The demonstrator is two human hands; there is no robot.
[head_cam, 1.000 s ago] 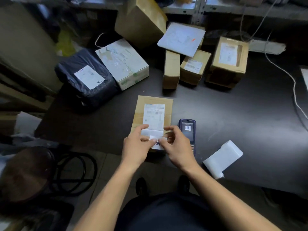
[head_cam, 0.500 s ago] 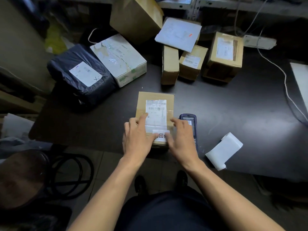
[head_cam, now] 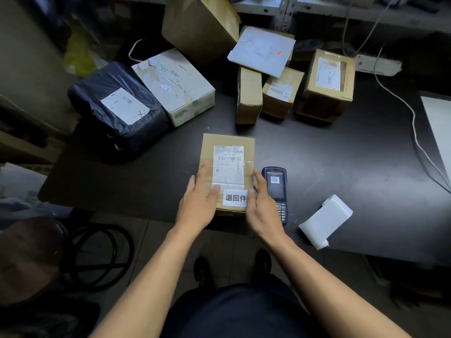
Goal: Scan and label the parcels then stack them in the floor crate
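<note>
A small brown cardboard parcel [head_cam: 227, 145] lies at the near edge of the dark table [head_cam: 341, 167]. It carries a shipping label and a white sticker [head_cam: 234, 197] with black characters at its near end. My left hand [head_cam: 199, 200] lies flat on the parcel's left side with straight fingers. My right hand [head_cam: 261, 203] rests along its right edge, fingers extended. A dark blue handheld scanner [head_cam: 277, 189] lies flat just right of the parcel, partly under my right hand. A white label roll [head_cam: 325, 220] sits further right.
Several parcels stand at the back: a black poly bag [head_cam: 117, 111], a white box [head_cam: 173, 84], three brown boxes [head_cam: 327, 86], a large tilted carton [head_cam: 200, 25]. A white cable [head_cam: 412, 118] trails at right. A stool [head_cam: 26, 257] and dark hoops are on the floor at left.
My fingers pinched the sticker over the parcel's near end, then pressed it down. Both hands have now spread to the parcel's sides, uncovering the stuck sticker.
</note>
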